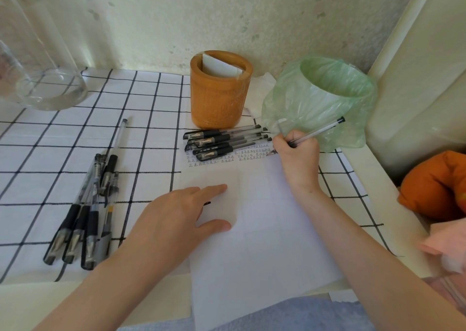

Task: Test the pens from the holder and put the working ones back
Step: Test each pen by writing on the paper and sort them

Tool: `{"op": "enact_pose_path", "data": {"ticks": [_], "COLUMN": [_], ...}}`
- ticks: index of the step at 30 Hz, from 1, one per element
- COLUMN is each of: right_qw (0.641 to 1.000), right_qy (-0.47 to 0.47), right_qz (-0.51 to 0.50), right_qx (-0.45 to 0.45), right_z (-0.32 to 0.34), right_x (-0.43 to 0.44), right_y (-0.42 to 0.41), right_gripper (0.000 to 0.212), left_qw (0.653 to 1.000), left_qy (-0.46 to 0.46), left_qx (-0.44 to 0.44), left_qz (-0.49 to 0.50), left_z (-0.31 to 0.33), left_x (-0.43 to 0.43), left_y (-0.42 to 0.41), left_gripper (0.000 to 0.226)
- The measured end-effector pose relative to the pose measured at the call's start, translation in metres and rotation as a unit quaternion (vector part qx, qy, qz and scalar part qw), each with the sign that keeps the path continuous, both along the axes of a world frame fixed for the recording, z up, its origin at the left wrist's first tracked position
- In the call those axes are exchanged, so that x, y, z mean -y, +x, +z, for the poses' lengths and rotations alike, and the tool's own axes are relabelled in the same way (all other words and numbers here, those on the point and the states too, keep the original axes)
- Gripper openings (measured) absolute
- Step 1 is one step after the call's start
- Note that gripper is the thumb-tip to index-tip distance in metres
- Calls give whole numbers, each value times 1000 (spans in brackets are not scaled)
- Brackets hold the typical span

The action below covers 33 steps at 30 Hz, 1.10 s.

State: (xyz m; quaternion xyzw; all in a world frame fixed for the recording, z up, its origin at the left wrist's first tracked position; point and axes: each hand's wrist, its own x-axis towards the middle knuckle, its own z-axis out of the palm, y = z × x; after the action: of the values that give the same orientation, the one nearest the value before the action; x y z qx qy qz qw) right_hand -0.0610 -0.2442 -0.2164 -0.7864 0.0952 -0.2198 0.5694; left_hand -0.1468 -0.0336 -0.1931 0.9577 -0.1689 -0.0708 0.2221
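Head view: our right hand (298, 154) pinches a pen (317, 132), tip touching the paper (264, 230) near the wooden holder (219, 96). Our left hand (176, 219) presses flat on the paper, fingers straight, thumb spread aside.

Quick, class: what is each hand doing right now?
Left hand: open, resting flat on the paper.
Right hand: closed around a pen.

- A home desk corner: checked tablecloth (75, 134), patterned wallpaper (227, 15).
- Glass vase (50, 91), bagged bin (322, 96), orange cushion (436, 187).
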Motion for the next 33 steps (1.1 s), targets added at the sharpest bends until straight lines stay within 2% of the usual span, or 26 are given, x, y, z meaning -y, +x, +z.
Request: {"op": "enact_pose_path", "data": {"ticks": [22,29,33], "right_qw": [1000,1000,999], "right_qy": [0,-11,46], "right_qz": [10,5,5], "right_qx": [0,-4,18], "right_z": [0,2,7], "right_x": [0,0,-1], "right_y": [1,0,-4], "right_gripper": [29,37,41], "left_qw": [1000,1000,1000], "left_qy": [9,5,-1], "left_qx": [7,3,-13], "left_qz": [3,6,4], "left_z": [2,2,3], "left_x": [1,0,0], "left_y": [0,-1,0], "left_gripper": [60,60,61]}}
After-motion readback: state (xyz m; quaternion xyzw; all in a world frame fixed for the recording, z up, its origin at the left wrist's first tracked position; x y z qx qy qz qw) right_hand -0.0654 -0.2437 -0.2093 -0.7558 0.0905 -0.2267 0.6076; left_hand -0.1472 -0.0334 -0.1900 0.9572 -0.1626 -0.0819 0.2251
